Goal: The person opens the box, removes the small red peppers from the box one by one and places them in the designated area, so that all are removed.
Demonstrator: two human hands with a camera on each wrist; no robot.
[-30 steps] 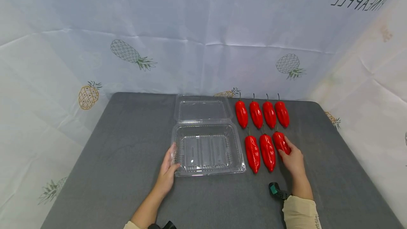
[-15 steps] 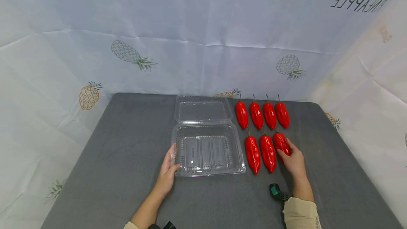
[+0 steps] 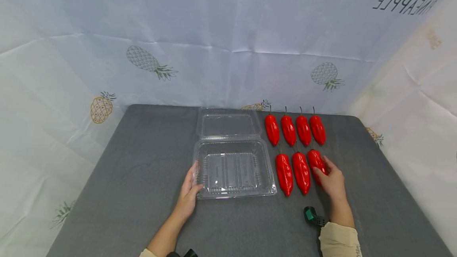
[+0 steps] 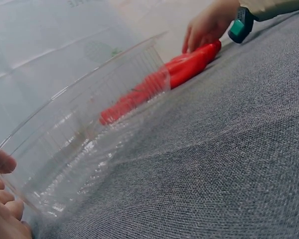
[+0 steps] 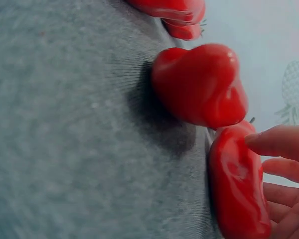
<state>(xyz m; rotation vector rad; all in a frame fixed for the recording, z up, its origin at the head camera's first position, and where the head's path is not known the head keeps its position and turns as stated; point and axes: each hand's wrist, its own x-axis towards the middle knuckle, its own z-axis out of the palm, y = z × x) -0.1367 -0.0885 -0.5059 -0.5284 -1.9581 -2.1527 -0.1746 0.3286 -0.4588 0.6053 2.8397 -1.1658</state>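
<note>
My left hand (image 3: 187,198) grips the left side of a clear plastic clamshell container (image 3: 232,196), thumb over its near corner. The container's lid (image 3: 229,126) lies folded back, away from me. My right hand (image 3: 333,183) holds a red chili pepper (image 3: 315,160), the rightmost of the near row. In the right wrist view, the thumb (image 5: 276,142) presses on that pepper (image 5: 236,184) and the fingers lie along its far side. Beside it on the left are two more near-row peppers, one in the middle (image 3: 301,171) and one nearest the container (image 3: 284,174).
Behind the near row, several more red peppers (image 3: 287,130) lie side by side with stems pointing to the back. All of this rests on a grey cloth-covered table (image 3: 153,150). A white curtain (image 3: 228,74) printed with pineapples hangs along the table's back edge.
The right hand has shifted slightly right and toward me, and more of the pepper in it shows, lying a little straighter. The left hand and container stay in place.
</note>
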